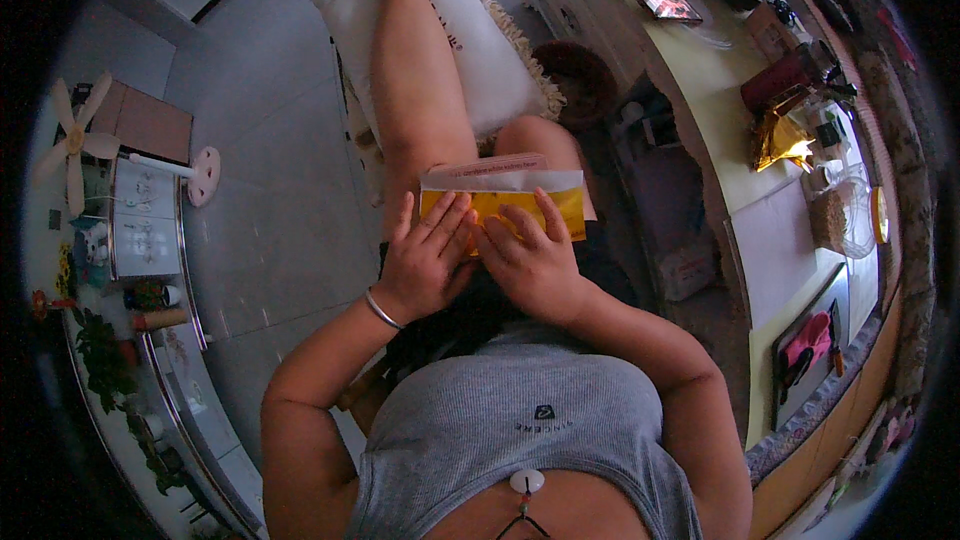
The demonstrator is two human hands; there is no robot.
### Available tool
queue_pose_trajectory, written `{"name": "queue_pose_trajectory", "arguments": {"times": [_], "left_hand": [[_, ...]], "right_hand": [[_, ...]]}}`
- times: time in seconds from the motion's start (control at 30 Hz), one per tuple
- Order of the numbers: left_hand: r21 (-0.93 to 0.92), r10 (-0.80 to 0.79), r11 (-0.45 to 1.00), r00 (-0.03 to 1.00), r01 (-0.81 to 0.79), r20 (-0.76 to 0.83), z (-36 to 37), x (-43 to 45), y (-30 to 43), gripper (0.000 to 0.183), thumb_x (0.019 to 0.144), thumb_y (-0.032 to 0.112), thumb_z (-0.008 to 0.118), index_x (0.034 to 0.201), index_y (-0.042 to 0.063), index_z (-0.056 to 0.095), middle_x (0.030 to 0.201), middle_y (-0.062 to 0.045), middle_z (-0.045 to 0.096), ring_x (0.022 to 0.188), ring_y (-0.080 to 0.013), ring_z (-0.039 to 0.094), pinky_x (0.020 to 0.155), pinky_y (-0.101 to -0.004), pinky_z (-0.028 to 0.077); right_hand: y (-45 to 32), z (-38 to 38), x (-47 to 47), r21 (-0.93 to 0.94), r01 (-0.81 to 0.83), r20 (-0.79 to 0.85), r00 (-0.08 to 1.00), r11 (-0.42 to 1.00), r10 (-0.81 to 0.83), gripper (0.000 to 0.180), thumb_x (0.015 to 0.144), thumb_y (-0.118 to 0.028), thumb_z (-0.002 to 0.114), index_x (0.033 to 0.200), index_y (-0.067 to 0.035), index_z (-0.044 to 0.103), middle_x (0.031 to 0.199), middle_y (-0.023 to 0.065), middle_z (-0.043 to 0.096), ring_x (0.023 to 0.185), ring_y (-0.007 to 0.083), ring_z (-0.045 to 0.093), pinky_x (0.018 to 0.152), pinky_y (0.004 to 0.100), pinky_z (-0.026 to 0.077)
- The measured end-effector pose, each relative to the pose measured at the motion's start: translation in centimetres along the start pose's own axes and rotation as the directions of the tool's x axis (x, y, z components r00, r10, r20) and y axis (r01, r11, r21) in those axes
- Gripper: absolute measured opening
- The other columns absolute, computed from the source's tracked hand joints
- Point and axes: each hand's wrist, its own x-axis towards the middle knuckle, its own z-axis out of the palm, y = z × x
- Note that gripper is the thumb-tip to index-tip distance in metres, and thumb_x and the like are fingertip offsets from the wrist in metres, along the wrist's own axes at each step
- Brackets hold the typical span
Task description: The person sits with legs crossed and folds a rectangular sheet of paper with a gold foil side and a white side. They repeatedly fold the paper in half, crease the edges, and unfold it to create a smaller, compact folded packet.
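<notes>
A flat yellow packet [564,217] with a white upper strip lies across my lap. Behind its top edge shows a pale, printed piece [517,163]; whether it is part of the packet I cannot tell. My left hand [425,259], with a silver bangle on its wrist, holds the packet's left half, fingers spread over the front. On the right half, my right hand [531,262] grips it with bent fingers, the index finger reaching the white strip. Both hands nearly meet at the lower middle, where they cover part of the packet. The thumbs are largely hidden.
To the right, a long table [697,97] carries a lit phone [666,6], a gold foil bag [781,136], a jar [851,217] and a tray [810,352] with pink-handled scissors. One leg rests on a white cushion [495,75]. A white fan [75,141] stands at left.
</notes>
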Motion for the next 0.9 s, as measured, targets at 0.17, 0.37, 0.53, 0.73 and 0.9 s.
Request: {"name": "queue_pose_trajectory", "arguments": {"times": [0.17, 0.37, 0.53, 0.73, 0.9], "left_hand": [[0.034, 0.008, 0.999, 1.000, -0.009, 0.016, 0.3, -0.5, -0.1, 0.059, 0.095, 0.031, 0.061, 0.145, 0.001, 0.050, 0.154, -0.019, 0.045, 0.145, -0.0338, 0.040, 0.117, -0.0682, 0.017], [0.043, -0.002, 0.999, 0.999, 0.000, 0.040, 0.6, -0.9, 0.0, 0.068, 0.090, 0.038, 0.066, 0.145, 0.000, 0.049, 0.155, -0.017, 0.044, 0.147, -0.0321, 0.037, 0.118, -0.0678, 0.016], [0.024, 0.061, 0.998, 0.996, -0.063, 0.066, -0.1, -0.4, -1.7, 0.074, 0.084, 0.040, 0.073, 0.144, 0.003, 0.050, 0.155, -0.018, 0.044, 0.148, -0.0334, 0.035, 0.118, -0.0675, 0.015], [0.013, 0.075, 0.997, 0.995, -0.074, -0.058, -2.2, 1.3, 0.0, 0.060, 0.081, 0.029, 0.078, 0.134, 0.005, 0.060, 0.143, -0.020, 0.054, 0.131, -0.0393, 0.052, 0.111, -0.0574, 0.036], [-0.250, -0.074, 0.968, 0.980, 0.026, -0.183, -0.9, 1.5, 2.9, 0.024, 0.076, 0.007, 0.079, 0.097, 0.002, 0.069, 0.108, -0.015, 0.064, 0.098, -0.0337, 0.064, 0.087, -0.0421, 0.053]], "right_hand": [[1.0, -0.2, -2.2, 0.007, 0.003, 0.008, 1.000, 1.000, -0.003, 0.038, 0.079, -0.024, 0.060, 0.113, -0.010, 0.072, 0.117, 0.0079, 0.067, 0.118, 0.0276, 0.059, 0.112, 0.0602, 0.034], [4.2, -1.7, -6.4, -0.023, -0.059, -0.004, 0.998, 0.998, 0.059, 0.034, 0.082, -0.011, 0.066, 0.116, -0.013, 0.072, 0.122, 0.0029, 0.069, 0.118, 0.0221, 0.061, 0.112, 0.0519, 0.038], [4.2, -2.8, -6.1, 0.081, -0.045, -0.007, 0.999, 0.996, 0.045, 0.030, 0.084, -0.006, 0.074, 0.113, -0.015, 0.074, 0.119, 0.0044, 0.070, 0.114, 0.0211, 0.064, 0.104, 0.0427, 0.046], [2.3, -1.7, -3.3, 0.180, -0.110, 0.020, 0.994, 0.977, 0.108, 0.027, 0.083, -0.011, 0.073, 0.110, -0.012, 0.072, 0.115, 0.0059, 0.068, 0.107, 0.0247, 0.064, 0.090, 0.0410, 0.050], [1.6, -2.1, -1.3, 0.348, -0.283, 0.095, 0.959, 0.894, 0.266, 0.022, 0.080, -0.011, 0.076, 0.101, -0.010, 0.071, 0.103, 0.0085, 0.069, 0.098, 0.0288, 0.066, 0.086, 0.0424, 0.051]]}}
